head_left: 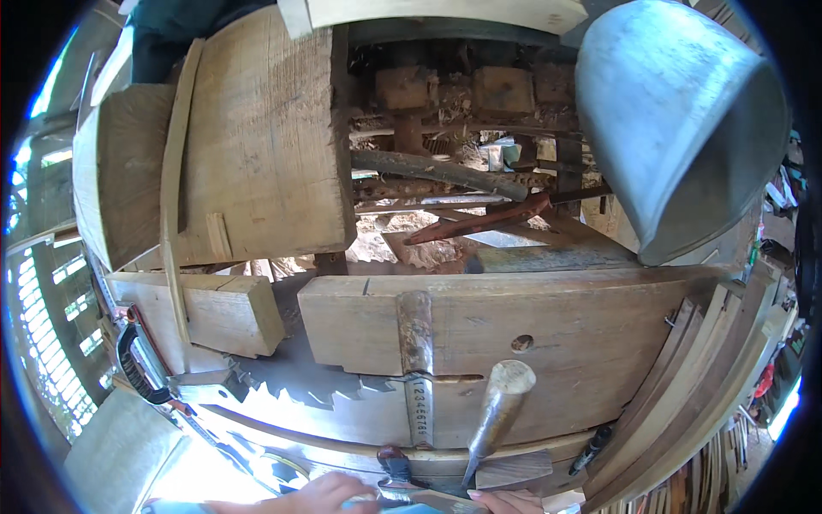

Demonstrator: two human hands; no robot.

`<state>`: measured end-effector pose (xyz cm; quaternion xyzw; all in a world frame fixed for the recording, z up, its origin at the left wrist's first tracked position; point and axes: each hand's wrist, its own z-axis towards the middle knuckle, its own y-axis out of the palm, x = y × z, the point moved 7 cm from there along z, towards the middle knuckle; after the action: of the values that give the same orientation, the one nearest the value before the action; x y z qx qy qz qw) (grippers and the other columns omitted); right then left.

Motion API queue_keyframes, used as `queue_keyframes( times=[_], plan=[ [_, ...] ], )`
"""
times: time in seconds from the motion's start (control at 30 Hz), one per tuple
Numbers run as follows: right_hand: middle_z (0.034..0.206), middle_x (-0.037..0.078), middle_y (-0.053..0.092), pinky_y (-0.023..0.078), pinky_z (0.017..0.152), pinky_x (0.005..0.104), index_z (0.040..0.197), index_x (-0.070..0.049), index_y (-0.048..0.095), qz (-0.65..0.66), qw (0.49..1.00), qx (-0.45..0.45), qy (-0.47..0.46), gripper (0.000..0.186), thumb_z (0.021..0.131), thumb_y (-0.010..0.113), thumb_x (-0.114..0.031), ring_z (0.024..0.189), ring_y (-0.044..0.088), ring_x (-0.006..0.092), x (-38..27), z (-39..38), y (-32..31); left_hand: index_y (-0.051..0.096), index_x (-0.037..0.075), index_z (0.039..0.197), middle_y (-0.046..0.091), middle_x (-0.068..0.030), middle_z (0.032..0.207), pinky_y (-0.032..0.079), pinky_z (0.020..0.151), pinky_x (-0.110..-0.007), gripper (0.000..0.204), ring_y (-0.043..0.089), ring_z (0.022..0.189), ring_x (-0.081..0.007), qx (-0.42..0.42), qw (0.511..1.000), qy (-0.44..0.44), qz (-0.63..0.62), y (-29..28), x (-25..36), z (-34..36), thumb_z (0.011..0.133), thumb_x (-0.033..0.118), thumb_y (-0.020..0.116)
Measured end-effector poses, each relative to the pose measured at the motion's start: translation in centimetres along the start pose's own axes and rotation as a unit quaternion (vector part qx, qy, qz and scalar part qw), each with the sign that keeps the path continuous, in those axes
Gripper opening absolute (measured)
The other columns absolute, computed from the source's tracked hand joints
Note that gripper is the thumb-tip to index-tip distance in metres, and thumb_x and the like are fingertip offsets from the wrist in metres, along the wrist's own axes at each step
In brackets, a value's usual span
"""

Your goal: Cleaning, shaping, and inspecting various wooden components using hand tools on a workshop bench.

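At the bottom edge my left hand (330,494) shows bent fingers, closed; what they hold, if anything, is cut off by the frame. My right hand (511,502) is also partly cut off, its fingers together beside a thin wooden piece (441,501); its grip is hidden. Between the hands a dark-handled tool (395,467) lies by the bench edge. Close to my right hand a chisel (501,403) leans with its wooden handle up and its narrow blade down. A small wood block (515,469) rests just beyond my right fingers.
A thick wooden beam (565,343) crosses ahead, with a numbered metal strip (419,411) against it and a toothed metal sheet (308,407) at its left. A grey metal funnel-shaped vessel (672,103) looms upper right. Long boards (693,394) stand at right; a black-handled tool (141,368) lies left.
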<state>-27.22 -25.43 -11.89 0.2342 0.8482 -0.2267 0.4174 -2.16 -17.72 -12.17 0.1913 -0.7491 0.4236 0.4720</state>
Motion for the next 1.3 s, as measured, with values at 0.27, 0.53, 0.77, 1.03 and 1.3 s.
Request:
queue_keyframes(
  times=[0.27,0.53,0.77,1.03,1.3],
  plan=[
    [0.095,0.019,0.075,0.061,0.074,0.0427,0.126,-0.002,0.069,0.033,0.988,0.126,-0.082,0.048,0.082,0.078,-0.017,0.084,0.076,0.0349,-1.2,1.4,-0.9,0.073,0.015,0.097,0.068,-0.004,0.091,0.049,0.067,-0.031,0.021,0.064,0.081,-0.0152,-0.004,0.975,-0.031,0.222,-19.5,2.9,9.9,0.079,0.022,0.081],
    [0.095,0.021,0.074,0.062,0.071,0.0419,0.126,0.002,0.067,0.076,0.975,0.144,-0.154,0.048,0.082,0.078,-0.011,0.081,0.076,0.0352,-1.4,1.6,-1.9,0.059,-0.001,0.133,0.065,-0.0207,0.13,0.053,0.103,-0.042,0.045,0.064,0.12,-0.0311,-0.25,0.921,-0.297,-0.032,-14.7,-7.4,29.4,0.11,0.034,0.044],
    [0.096,0.022,0.073,0.062,0.073,0.0422,0.132,0.001,0.064,0.119,0.973,0.12,-0.156,0.05,0.084,0.078,-0.009,0.085,0.076,0.0352,-0.8,1.3,-2.0,0.056,0.001,0.143,0.054,-0.0208,0.149,0.039,0.118,-0.042,0.047,0.051,0.139,-0.0327,-0.308,0.886,-0.347,0.011,-10.9,-13.4,32.9,0.106,0.025,0.04],
    [0.091,0.018,0.071,0.059,0.07,0.0413,0.13,0.002,0.064,0.137,0.978,0.078,-0.134,0.045,0.089,0.075,-0.01,0.078,0.074,0.0342,-0.8,1.6,-2.0,0.063,-0.008,0.13,0.065,-0.0312,0.128,0.05,0.102,-0.046,0.044,0.065,0.118,-0.0407,-0.318,0.865,-0.37,0.117,-9.4,-16.9,32.7,0.098,0.019,0.05],
    [0.092,0.019,0.071,0.059,0.072,0.0414,0.13,0.001,0.065,0.149,0.978,0.085,-0.122,0.044,0.089,0.075,-0.011,0.082,0.074,0.0349,-0.7,1.4,-2.0,0.063,-0.004,0.134,0.067,-0.0273,0.128,0.05,0.1,-0.044,0.045,0.067,0.113,-0.0378,-0.501,0.791,-0.285,0.203,-6.5,-19.9,31.7,0.099,0.022,0.053]
  ],
)
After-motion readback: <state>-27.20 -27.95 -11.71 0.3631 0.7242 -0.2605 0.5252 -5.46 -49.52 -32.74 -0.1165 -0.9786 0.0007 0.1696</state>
